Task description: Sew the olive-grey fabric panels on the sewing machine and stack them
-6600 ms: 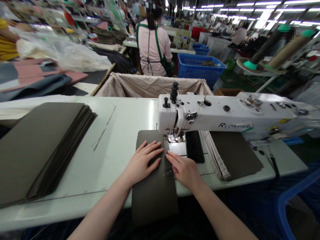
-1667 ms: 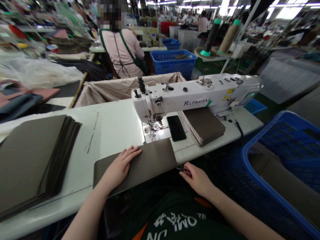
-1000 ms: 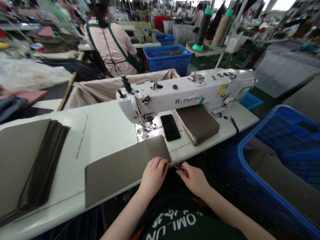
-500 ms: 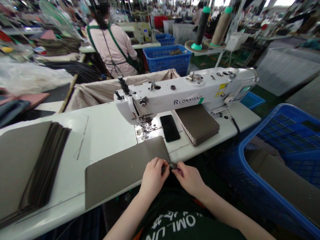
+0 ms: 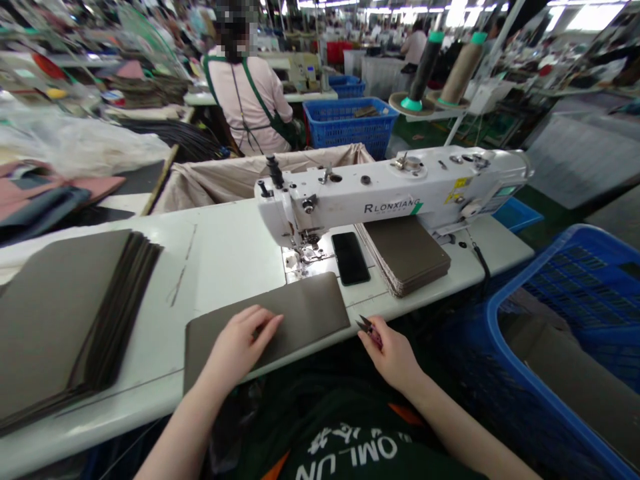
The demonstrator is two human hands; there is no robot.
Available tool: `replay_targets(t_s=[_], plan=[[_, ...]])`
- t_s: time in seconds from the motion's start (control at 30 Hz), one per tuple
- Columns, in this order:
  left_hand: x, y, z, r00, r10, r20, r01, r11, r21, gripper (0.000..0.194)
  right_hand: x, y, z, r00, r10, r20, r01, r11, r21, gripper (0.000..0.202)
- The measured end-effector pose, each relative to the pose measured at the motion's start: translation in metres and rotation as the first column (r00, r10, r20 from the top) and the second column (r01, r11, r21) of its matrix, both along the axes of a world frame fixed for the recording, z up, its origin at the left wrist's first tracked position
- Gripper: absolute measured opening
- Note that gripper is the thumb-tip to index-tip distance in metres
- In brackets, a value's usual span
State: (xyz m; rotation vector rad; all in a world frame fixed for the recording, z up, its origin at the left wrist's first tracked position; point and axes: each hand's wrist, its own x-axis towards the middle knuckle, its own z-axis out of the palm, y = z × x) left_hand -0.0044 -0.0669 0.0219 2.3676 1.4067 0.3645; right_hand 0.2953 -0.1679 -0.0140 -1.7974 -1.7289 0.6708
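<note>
A flat grey-brown panel (image 5: 300,313) with rounded corners lies along the front edge of the sewing table. Over its left part is my left hand (image 5: 243,340), fingers curled and thumb drawn up near them; whatever they might pinch is hidden or too small to see. My right hand (image 5: 393,353) is closed around small thread snips (image 5: 373,332) with pink handles. Their dark blades point up and left, just off the panel's right end. Behind the panel stands a white sewing machine (image 5: 345,200), its needle area close to the panel's far edge.
A dark phone (image 5: 350,259) and a stack of brown panels (image 5: 407,253) lie under the machine arm. More panels (image 5: 65,320) are piled at left. A blue basket (image 5: 493,340) with pieces inside stands at right. A co-worker (image 5: 257,100) sits beyond the table.
My left hand has moved left from the panel's right corner, away from my right hand, and over the panel. The snips' blades now show clearly. The view has shifted slightly.
</note>
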Motion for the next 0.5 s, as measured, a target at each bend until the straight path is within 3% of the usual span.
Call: replay_targets(t_s=[0.07,0.17,0.27,0.4,0.5], plan=[[-0.024,0.013,-0.006,0.989,0.118,-0.092,-0.107,0.987,0.122,0.039,-0.005,0.002,0.003,0.997,0.079,-0.028,-0.078,0.997,0.030,0.034],[-0.040,0.021,-0.012,0.961,0.186,-0.206,-0.152,0.974,0.167,0.070,-0.016,0.006,0.000,0.981,0.192,0.036,-0.193,0.981,0.014,0.053],[-0.041,0.015,-0.008,0.960,0.195,-0.200,-0.182,0.980,0.085,0.062,-0.025,0.008,-0.008,0.969,0.205,0.140,-0.207,0.978,-0.006,0.061],[-0.049,-0.008,0.020,0.993,0.096,-0.073,-0.106,0.983,-0.147,0.028,-0.024,0.009,-0.012,0.970,0.202,0.132,-0.207,0.978,0.020,0.063],[-0.087,-0.021,0.058,0.977,0.213,0.025,-0.207,0.968,-0.138,0.030,-0.015,0.005,-0.006,0.975,0.204,0.090,-0.208,0.977,0.038,0.064]])
